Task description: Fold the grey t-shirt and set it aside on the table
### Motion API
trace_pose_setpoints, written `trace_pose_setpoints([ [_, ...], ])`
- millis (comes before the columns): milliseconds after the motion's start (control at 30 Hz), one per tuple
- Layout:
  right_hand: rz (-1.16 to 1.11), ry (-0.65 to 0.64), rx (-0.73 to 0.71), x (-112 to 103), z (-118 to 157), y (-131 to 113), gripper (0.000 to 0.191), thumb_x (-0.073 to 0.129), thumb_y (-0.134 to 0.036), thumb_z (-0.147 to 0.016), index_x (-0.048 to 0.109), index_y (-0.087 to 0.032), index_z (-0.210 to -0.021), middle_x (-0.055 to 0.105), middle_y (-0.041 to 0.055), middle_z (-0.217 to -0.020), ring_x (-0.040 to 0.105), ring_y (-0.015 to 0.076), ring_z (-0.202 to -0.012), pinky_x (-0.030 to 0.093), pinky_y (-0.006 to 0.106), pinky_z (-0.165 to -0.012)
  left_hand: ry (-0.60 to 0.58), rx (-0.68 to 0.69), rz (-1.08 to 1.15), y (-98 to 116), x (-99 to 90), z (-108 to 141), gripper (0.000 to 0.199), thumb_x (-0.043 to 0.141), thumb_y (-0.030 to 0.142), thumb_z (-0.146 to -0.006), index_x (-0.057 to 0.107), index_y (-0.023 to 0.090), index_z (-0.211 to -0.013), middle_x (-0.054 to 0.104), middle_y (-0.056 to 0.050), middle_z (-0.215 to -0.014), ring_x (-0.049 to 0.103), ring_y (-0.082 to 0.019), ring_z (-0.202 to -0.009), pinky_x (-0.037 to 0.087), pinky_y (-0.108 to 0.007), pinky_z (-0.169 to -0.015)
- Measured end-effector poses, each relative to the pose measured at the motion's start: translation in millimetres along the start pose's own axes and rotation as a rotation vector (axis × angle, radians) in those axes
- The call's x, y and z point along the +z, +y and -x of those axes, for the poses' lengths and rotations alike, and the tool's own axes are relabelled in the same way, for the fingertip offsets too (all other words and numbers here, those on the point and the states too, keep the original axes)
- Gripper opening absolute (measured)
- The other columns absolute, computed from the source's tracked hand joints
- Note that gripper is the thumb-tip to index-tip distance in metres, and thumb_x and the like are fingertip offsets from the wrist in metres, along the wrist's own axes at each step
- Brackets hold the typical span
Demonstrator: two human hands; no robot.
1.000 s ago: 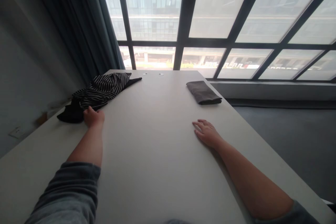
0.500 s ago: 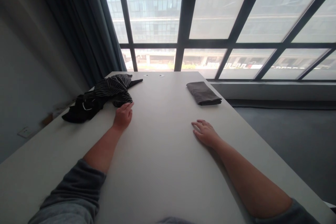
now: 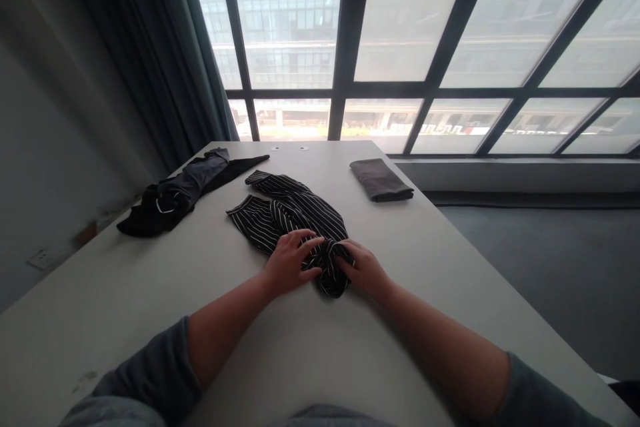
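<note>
Black pants with white stripes (image 3: 305,207) lie crumpled in the middle of the table, their two leg-like ends pointing to the far left. The near end is bunched up between my hands. My left hand (image 3: 293,261) rests at the left side of the bunch, fingers and thumb spread apart and touching the cloth. On the other side, my right hand (image 3: 367,270) is closed on the bunched fabric, its fingertips partly hidden in the folds.
A heap of dark clothes (image 3: 183,190) lies at the table's left edge. Near the right edge sits a folded grey cloth (image 3: 381,180). The white table (image 3: 280,360) reaches toward large windows, with a dark curtain (image 3: 145,47) on the left.
The striped pants have come off the left heap to the table's middle, uncovering dark grey cloth there. My left hand has moved right and nearer; my right hand has moved left onto the pants.
</note>
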State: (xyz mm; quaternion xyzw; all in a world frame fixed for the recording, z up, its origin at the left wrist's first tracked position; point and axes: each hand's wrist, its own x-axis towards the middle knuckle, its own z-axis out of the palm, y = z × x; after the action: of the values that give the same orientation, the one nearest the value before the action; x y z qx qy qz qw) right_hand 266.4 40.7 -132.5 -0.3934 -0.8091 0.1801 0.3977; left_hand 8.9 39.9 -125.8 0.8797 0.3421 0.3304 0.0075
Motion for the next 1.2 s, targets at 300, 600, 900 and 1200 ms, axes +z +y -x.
trace_pose_setpoints([
  [300,0.114,0.196,-0.078,-2,3,-17,0.015,0.061,-0.02,-0.097,0.075,-0.024,-0.098,0.067,0.0047,-0.088,0.063,0.0223,-0.085,0.053,0.037,-0.081,-0.226,-0.112,0.242,20,16.6,-2,0.013,0.075,0.032,-0.087,0.072,0.022,-0.095,0.075,-0.008,-0.117,0.067,-0.028,-0.107,0.049,-0.041,-0.095],
  [600,0.009,0.325,0.16,-30,-1,8,0.02,0.051,-0.019,-0.088,0.071,-0.022,-0.093,0.07,0.0049,-0.09,0.065,0.0225,-0.086,0.051,0.035,-0.079,0.344,-0.667,0.672,-16,4.1,-7,0.02,0.054,0.03,-0.085,0.07,0.02,-0.09,0.071,-0.003,-0.092,0.064,-0.021,-0.088,0.051,-0.032,-0.083],
  [900,-0.335,0.262,0.401,-25,-3,25,0.024,0.063,-0.028,-0.076,0.07,-0.021,-0.098,0.071,0.0009,-0.083,0.066,0.0181,-0.07,0.057,0.032,-0.063,0.416,-0.838,0.789,-28,4.7,-4,0.026,0.056,0.04,-0.081,0.047,0.023,-0.064,0.039,0.005,-0.06,0.037,-0.013,-0.057,0.034,-0.027,-0.056],
  [1200,-0.911,0.044,0.532,-28,-2,27,0.035,0.076,-0.053,-0.084,0.074,-0.018,-0.086,0.074,0.0049,-0.079,0.069,0.0193,-0.07,0.061,0.035,-0.067,0.439,-0.808,0.8,-28,3.7,-6,0.03,0.063,0.038,-0.081,0.04,0.024,-0.07,0.038,0.007,-0.064,0.036,-0.012,-0.06,0.035,-0.025,-0.059],
])
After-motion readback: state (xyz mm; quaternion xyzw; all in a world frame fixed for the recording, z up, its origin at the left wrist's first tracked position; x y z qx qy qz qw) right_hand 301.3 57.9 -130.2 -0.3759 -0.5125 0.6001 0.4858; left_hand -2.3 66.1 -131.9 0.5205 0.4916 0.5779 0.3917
